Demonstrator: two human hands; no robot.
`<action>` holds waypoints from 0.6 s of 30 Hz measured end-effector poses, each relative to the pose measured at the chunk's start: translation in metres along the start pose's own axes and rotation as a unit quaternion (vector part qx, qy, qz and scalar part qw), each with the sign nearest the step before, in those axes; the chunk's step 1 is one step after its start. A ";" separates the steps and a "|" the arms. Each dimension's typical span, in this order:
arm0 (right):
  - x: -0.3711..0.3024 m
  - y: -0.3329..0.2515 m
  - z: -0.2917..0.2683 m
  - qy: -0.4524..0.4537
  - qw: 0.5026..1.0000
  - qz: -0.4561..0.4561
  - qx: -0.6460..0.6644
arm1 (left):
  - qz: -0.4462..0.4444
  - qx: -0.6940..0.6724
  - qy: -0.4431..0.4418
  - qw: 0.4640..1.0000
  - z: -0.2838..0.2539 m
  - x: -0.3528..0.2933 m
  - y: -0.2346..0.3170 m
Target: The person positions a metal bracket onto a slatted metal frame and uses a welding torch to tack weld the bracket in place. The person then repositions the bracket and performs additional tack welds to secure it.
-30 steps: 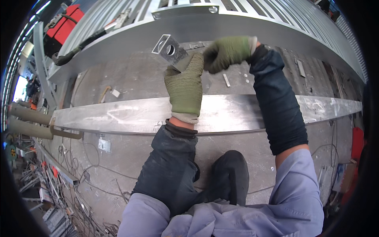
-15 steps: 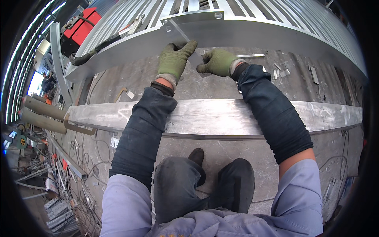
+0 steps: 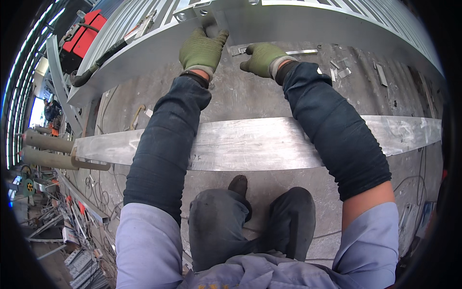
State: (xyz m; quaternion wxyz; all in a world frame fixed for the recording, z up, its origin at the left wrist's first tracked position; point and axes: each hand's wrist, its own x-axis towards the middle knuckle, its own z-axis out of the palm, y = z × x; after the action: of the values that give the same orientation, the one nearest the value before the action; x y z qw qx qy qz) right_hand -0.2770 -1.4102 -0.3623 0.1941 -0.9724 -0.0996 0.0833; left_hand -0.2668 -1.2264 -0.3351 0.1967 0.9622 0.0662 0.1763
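My left hand [image 3: 202, 50], in a green work glove, grips the lower end of a flat metal plate [image 3: 221, 21] with thumb and fingers. The plate stands against the side of a large silver slatted metal frame [image 3: 308, 31], near a corner piece with round holes. Part of the plate is hidden behind the glove. To its right hangs my right hand [image 3: 263, 60], gloved alike, with thumb and fingers apart and nothing between them. Its fingertips come close to a small metal piece [image 3: 239, 50] beneath the frame.
A long flat metal bar [image 3: 255, 144] crosses between me and the frame. Metal offcuts [image 3: 341, 70] lie on the floor at right. At far left are a red machine [image 3: 89, 31], a cabled torch-like tool [image 3: 108, 53] on the frame, and piled scrap [image 3: 86, 265].
Both hands have moved up and left. My right hand has let go of the metal plate, which my left hand has raised toward the frame's side. The view has shifted slightly.
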 end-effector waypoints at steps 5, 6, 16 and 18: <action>0.001 -0.001 -0.006 -0.012 0.999 0.029 0.003 | 0.002 0.000 0.010 1.000 0.014 0.015 0.004; 0.002 -0.002 -0.006 0.001 0.999 0.033 0.006 | -0.004 -0.007 0.006 1.000 0.016 0.017 0.005; 0.046 -0.027 0.002 0.091 0.995 0.029 -0.007 | 0.007 -0.019 0.016 1.000 0.026 0.022 -0.001; 0.052 -0.022 0.007 0.102 0.994 0.024 -0.007 | 0.020 -0.007 0.023 1.000 0.028 0.023 0.001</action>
State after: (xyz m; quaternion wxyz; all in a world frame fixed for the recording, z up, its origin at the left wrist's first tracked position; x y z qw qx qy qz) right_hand -0.2317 -1.3760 -0.3668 0.1948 -0.9792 -0.0562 -0.0121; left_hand -0.2351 -1.2326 -0.3514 0.1986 0.9576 0.0500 0.2027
